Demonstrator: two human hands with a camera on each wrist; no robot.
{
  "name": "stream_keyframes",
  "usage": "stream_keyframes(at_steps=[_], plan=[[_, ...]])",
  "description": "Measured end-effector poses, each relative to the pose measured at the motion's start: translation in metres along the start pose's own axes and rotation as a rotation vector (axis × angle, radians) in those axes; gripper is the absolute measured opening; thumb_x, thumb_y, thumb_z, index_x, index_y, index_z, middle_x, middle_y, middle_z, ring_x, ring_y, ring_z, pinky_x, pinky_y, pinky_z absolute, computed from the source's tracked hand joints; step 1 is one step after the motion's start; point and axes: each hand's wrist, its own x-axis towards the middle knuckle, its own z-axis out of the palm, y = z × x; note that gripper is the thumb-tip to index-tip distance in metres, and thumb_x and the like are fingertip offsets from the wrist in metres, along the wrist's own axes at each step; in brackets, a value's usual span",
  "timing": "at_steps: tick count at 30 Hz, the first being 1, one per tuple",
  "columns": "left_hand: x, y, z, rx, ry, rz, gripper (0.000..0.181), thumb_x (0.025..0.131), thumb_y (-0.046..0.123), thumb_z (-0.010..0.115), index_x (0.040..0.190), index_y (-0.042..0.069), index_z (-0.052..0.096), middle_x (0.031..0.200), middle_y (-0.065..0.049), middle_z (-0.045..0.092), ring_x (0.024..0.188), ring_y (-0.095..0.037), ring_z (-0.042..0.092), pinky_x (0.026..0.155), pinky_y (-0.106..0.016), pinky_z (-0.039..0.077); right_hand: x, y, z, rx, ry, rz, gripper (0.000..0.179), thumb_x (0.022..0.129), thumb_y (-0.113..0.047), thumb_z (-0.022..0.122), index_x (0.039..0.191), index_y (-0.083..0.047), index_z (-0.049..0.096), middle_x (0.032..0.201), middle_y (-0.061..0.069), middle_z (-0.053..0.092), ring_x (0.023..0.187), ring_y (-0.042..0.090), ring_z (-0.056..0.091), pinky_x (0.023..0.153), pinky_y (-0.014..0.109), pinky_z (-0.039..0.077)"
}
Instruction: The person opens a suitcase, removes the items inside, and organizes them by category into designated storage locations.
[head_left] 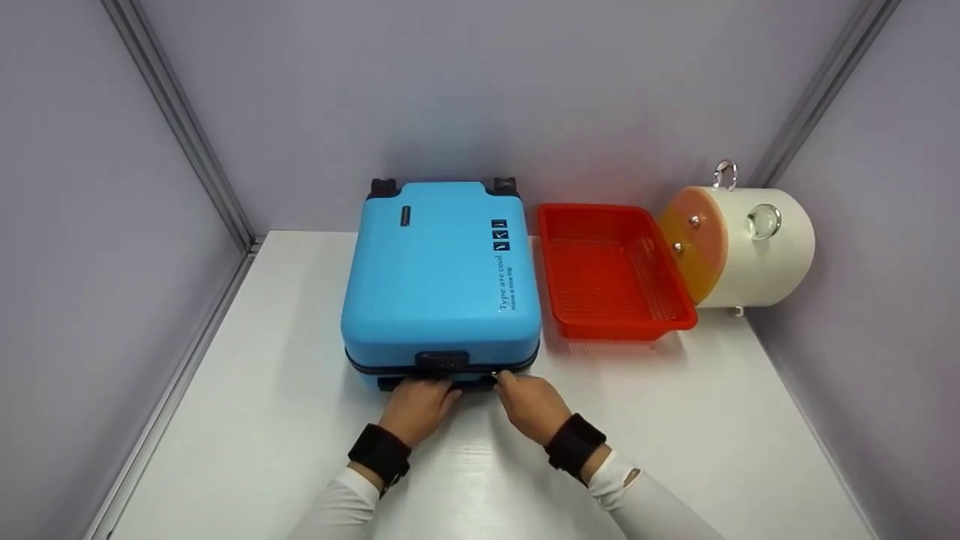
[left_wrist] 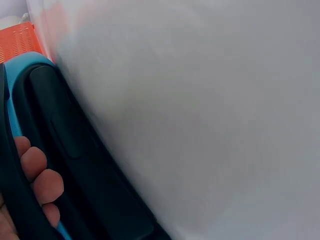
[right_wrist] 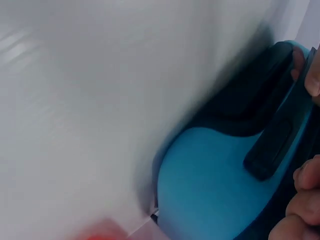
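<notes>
A light blue hard-shell suitcase (head_left: 442,262) lies flat on the white table, wheels toward the back wall. A black zipper seam runs around its side. At the near side my left hand (head_left: 415,409) grips the black carry handle (left_wrist: 22,200); its fingers curl round the handle in the left wrist view. My right hand (head_left: 534,405) pinches a small shiny zipper pull (head_left: 494,373) at the seam, just right of the handle. In the right wrist view, its curled fingers (right_wrist: 302,205) sit beside the seam, and the pull is hidden.
To the suitcase's right stands a red plastic basket (head_left: 622,330). Beyond it a cream cylinder (head_left: 772,262) with an orange and yellow end and metal rings lies on its side. Grey walls (head_left: 480,90) border the table (head_left: 247,420) at back and sides.
</notes>
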Motion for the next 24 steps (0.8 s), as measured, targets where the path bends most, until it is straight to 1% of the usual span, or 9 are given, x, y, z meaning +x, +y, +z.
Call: stream_keyframes(at_steps=[5, 9, 11, 13, 16, 18, 20, 22, 24], plan=[[0.001, -0.002, 0.002, -0.009, -0.007, -0.015, 0.018, 0.105, 0.028, 0.074, 0.101, 0.011, 0.075, 0.089, -0.010, 0.076, 0.079, -0.029, 0.075, 0.075, -0.047, 0.061, 0.016, -0.017, 0.010, -0.020, 0.010, -0.054, 0.015, 0.106, -0.012, 0.070, 0.096, -0.005, 0.060, 0.065, 0.006, 0.062, 0.057, 0.023, 0.067, 0.051, 0.037, 0.052], [0.000, -0.001, 0.001, -0.045, -0.016, -0.034, 0.016, 0.105, 0.026, 0.073, 0.108, 0.010, 0.077, 0.096, -0.012, 0.078, 0.085, -0.032, 0.077, 0.081, -0.051, 0.061, 0.021, -0.022, 0.016, -0.013, 0.022, -0.073, 0.017, 0.106, -0.012, 0.070, 0.095, -0.005, 0.059, 0.066, 0.006, 0.064, 0.059, 0.023, 0.069, 0.053, 0.037, 0.053], [-0.001, 0.000, 0.001, -0.059, -0.024, -0.049, 0.017, 0.105, 0.025, 0.073, 0.110, 0.010, 0.077, 0.097, -0.012, 0.079, 0.087, -0.032, 0.077, 0.084, -0.053, 0.061, 0.020, -0.022, 0.015, 0.024, 0.010, -0.057, 0.014, 0.106, -0.014, 0.070, 0.097, -0.005, 0.063, 0.070, 0.006, 0.067, 0.063, 0.023, 0.071, 0.056, 0.037, 0.055], [-0.002, 0.003, 0.001, -0.072, -0.031, -0.069, 0.017, 0.106, 0.025, 0.072, 0.110, 0.009, 0.077, 0.098, -0.012, 0.079, 0.088, -0.033, 0.077, 0.086, -0.053, 0.060, 0.019, -0.020, 0.009, 0.087, -0.023, -0.038, 0.016, 0.106, -0.018, 0.071, 0.097, -0.005, 0.068, 0.073, 0.005, 0.071, 0.066, 0.021, 0.071, 0.059, 0.036, 0.056], [-0.003, 0.008, 0.001, -0.099, -0.017, -0.098, 0.017, 0.106, 0.024, 0.071, 0.108, 0.008, 0.077, 0.097, -0.012, 0.078, 0.088, -0.032, 0.076, 0.087, -0.053, 0.059, 0.019, -0.014, -0.007, 0.184, -0.042, -0.025, 0.022, 0.106, -0.024, 0.073, 0.090, -0.008, 0.073, 0.071, 0.003, 0.069, 0.064, 0.015, 0.066, 0.060, 0.031, 0.053], [-0.005, 0.012, 0.000, -0.106, 0.031, -0.102, 0.015, 0.105, 0.021, 0.072, 0.107, 0.008, 0.077, 0.098, -0.011, 0.077, 0.089, -0.031, 0.075, 0.087, -0.052, 0.059, 0.020, -0.009, -0.020, 0.211, 0.005, -0.046, 0.025, 0.103, -0.025, 0.076, 0.084, -0.010, 0.072, 0.067, 0.000, 0.065, 0.061, 0.012, 0.060, 0.059, 0.027, 0.048], [-0.006, 0.016, 0.001, -0.091, 0.125, -0.075, 0.011, 0.103, 0.017, 0.076, 0.106, 0.007, 0.078, 0.098, -0.011, 0.077, 0.090, -0.030, 0.074, 0.085, -0.050, 0.059, 0.025, -0.005, -0.035, 0.192, 0.105, -0.086, 0.025, 0.099, -0.024, 0.081, 0.081, -0.012, 0.069, 0.066, 0.001, 0.061, 0.062, 0.012, 0.055, 0.058, 0.025, 0.043], [-0.007, 0.020, 0.001, -0.059, 0.237, -0.039, 0.009, 0.098, 0.012, 0.080, 0.105, 0.006, 0.078, 0.098, -0.010, 0.076, 0.090, -0.029, 0.072, 0.082, -0.047, 0.059, 0.032, -0.001, -0.048, 0.159, 0.210, -0.122, 0.026, 0.094, -0.022, 0.086, 0.083, -0.011, 0.066, 0.071, 0.001, 0.061, 0.067, 0.014, 0.055, 0.061, 0.025, 0.043], [-0.007, 0.025, 0.000, -0.035, 0.303, -0.032, 0.009, 0.096, 0.010, 0.082, 0.102, 0.006, 0.079, 0.095, -0.010, 0.074, 0.087, -0.028, 0.070, 0.079, -0.045, 0.059, 0.040, 0.003, -0.061, 0.115, 0.267, -0.147, 0.030, 0.091, -0.025, 0.090, 0.088, -0.011, 0.064, 0.080, 0.004, 0.062, 0.076, 0.019, 0.056, 0.067, 0.030, 0.045]])
